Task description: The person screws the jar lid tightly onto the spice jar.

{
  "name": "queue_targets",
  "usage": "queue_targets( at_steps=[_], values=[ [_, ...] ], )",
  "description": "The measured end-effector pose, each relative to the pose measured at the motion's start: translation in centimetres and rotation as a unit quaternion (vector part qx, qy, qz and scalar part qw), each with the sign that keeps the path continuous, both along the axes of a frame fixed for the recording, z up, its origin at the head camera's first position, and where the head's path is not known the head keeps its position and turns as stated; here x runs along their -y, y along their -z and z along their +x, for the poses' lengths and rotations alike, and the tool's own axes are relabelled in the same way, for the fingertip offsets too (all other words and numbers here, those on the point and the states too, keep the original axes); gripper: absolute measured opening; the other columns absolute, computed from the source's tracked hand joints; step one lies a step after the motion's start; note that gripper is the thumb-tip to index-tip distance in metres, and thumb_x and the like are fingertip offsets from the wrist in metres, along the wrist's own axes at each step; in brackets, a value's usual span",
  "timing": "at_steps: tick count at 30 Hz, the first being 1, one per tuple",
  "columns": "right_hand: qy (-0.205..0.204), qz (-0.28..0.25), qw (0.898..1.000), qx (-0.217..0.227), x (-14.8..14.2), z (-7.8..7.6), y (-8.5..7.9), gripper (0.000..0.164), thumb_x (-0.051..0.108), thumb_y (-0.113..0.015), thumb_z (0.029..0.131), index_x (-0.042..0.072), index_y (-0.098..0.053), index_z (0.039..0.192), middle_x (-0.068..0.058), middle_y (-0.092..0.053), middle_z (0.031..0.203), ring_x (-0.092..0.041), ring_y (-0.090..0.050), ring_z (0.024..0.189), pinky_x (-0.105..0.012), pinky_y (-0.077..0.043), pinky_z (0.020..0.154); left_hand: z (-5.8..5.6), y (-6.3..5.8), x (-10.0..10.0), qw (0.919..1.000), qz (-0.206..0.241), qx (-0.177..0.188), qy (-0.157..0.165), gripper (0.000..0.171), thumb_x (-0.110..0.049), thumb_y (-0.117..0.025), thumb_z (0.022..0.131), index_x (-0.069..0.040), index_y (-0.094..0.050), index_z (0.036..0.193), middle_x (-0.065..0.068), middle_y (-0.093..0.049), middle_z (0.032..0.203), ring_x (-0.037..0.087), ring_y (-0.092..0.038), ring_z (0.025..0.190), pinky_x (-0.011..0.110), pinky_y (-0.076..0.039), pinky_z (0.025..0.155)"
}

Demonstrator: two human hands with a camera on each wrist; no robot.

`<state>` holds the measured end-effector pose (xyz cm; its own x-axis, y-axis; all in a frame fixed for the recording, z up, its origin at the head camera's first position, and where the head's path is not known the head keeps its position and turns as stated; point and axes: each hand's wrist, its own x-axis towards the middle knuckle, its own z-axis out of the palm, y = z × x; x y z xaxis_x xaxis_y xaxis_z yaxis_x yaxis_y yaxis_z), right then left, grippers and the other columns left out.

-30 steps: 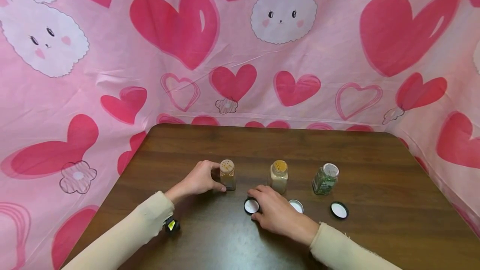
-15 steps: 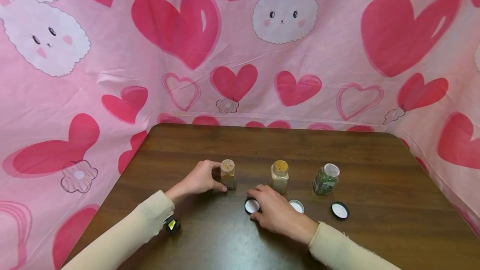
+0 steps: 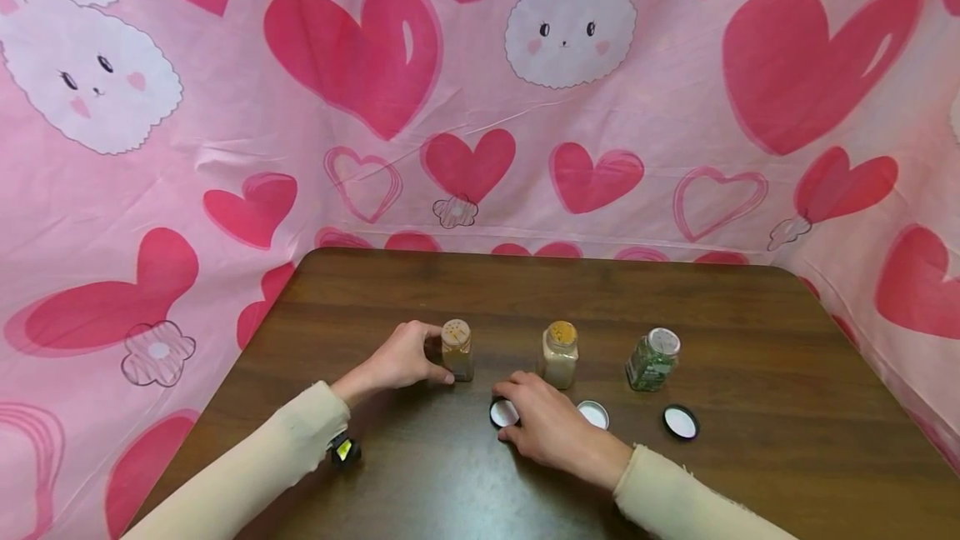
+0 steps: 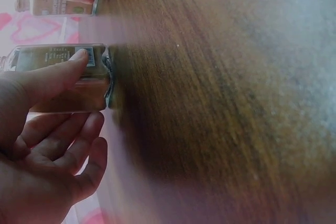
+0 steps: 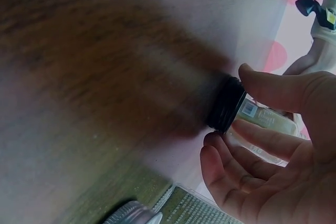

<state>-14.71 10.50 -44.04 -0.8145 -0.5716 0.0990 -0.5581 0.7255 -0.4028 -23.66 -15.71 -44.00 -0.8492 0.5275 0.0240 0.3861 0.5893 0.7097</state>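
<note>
Head view: 3 spice jars in a row on the table [image 3: 750, 357], 3 black caps in front of them. Left hand [image 3: 401, 361] grips the left jar [image 3: 457, 350], thumb & fingers curled round its sides. Right hand [image 3: 551, 427] pinches the left cap [image 3: 503, 412], just right of that jar & nearer the person. Middle jar [image 3: 560, 354], green jar [image 3: 652, 358], 2 other caps [image 3: 593, 414] [image 3: 681, 422] sit further right, untouched.

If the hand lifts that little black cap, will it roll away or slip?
The black cap lies flat, white lining up, so it probably won't roll unless tipped on edge. It looks small and light. The right hand pinches its ribbed-looking rim, which likely helps the grip.
</note>
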Motion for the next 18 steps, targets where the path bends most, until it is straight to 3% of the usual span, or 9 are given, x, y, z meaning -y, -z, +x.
queue_targets(
  at_steps=[18],
  values=[
    [-0.002, -0.001, 1.0, -0.007, -0.16, 0.08, 0.24, 0.046, 0.014, -0.092, 0.08, 0.003, -0.072, 0.12, -0.007, -0.067, 0.113, -0.025, -0.064, 0.105, -0.043, -0.056, 0.087, -0.03, 0.43, -0.01, 0.9999, 0.007, -0.014, 0.001, 0.048, -0.015, -0.1, 0.072, -0.005, -0.077, 0.113, -0.002, -0.077, 0.101, 0.011, -0.071, 0.091, 0.039, -0.058, 0.086]
  ],
)
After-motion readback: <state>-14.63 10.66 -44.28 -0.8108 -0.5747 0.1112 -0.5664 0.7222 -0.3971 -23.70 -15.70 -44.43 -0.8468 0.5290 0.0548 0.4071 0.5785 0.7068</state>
